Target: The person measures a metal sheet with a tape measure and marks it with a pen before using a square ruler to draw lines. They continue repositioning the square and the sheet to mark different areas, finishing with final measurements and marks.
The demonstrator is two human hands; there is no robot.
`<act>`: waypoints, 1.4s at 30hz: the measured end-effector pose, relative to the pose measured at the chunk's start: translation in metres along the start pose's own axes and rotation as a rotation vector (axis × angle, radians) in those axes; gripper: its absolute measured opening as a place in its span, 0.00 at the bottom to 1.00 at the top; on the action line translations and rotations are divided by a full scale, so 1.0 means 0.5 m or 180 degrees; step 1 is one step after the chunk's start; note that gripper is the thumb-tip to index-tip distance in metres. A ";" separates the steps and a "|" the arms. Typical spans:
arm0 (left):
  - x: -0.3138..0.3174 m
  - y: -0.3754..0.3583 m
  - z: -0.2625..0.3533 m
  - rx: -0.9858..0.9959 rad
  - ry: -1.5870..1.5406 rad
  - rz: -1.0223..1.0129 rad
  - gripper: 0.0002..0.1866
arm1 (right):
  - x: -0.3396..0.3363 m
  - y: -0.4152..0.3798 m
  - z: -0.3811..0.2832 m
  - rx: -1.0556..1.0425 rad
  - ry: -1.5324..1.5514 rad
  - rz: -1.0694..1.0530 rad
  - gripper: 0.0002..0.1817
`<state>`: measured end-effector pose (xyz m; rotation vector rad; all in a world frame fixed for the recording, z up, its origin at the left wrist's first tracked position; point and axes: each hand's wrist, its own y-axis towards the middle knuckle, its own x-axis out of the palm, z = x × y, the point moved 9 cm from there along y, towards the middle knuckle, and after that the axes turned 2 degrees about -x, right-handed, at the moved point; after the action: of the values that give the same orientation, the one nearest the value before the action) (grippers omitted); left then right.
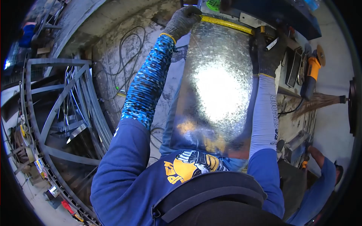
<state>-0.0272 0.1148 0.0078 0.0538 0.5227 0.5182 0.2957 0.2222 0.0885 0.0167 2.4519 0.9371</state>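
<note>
A shiny galvanised metal sheet [215, 49] lies in front of my body, with a bright glare across its middle. Along its far edge stretches the yellow blade of a tape measure [228, 23]. My left hand [182, 23], in a grey knit glove, is closed on the blade's left end. At the sheet's right edge, my right hand [270, 52], in a dark glove, is closed around the tape measure's case [267, 33]. A small silvery, pointed piece [271, 44] shows against the right glove; its kind cannot be made out.
An orange angle grinder [312, 69] lies at the right, near a straw broom [316, 103]. A dark blue metal box [279, 17] stands beyond the sheet. Welded metal frames [56, 62] fill the left; a cable [120, 56] loops on the floor. Another person [320, 188] is at lower right.
</note>
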 end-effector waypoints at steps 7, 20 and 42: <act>0.021 0.001 0.007 -0.0275 0.0287 -0.0278 0.13 | 0.007 -0.007 -0.022 0.0050 -0.0402 0.0158 0.44; 0.024 -0.010 0.012 -0.0316 0.0296 0.0048 0.14 | 0.015 -0.004 -0.022 -0.0139 -0.0342 0.0255 0.44; 0.011 -0.001 0.034 0.0334 0.0323 -0.0017 0.14 | 0.024 -0.036 -0.016 0.0919 0.0509 0.0107 0.38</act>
<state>-0.0147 0.1182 0.0199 0.1266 0.6490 0.4896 0.2847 0.2059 0.0769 0.0861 2.7240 0.6109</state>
